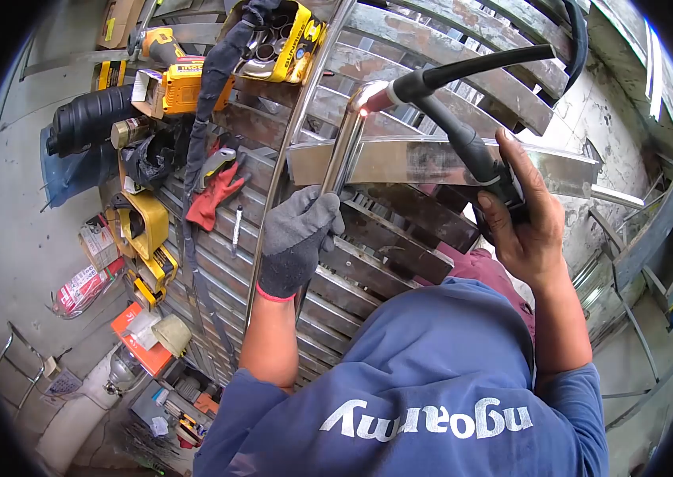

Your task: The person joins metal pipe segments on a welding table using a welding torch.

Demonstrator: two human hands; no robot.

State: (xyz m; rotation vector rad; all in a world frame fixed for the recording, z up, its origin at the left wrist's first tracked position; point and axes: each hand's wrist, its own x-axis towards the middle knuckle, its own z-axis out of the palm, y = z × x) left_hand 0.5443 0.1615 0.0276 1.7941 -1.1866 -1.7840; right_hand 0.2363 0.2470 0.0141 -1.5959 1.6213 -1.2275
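My left hand (295, 238), in a grey and black work glove, is wrapped round a shiny metal tube (342, 155) that slants up over the slatted metal bench. My bare right hand (537, 230) grips a black TIG welding torch (463, 135) by its handle, with the index finger stretched along it. The torch's reddish cup meets the upper end of the tube, where a small bright glow shows. Beneath the tube and torch lies a flat, wide metal bar (424, 163). Part of the torch handle is hidden behind my fingers.
A long round pipe (292, 143) runs alongside on the slatted bench (352, 274). To the left are a red glove (215, 195), a marker (237, 226), a yellow power tool (185, 83) and a yellow container (292, 48) of metal rings. The torch cable (503, 63) extends toward upper right.
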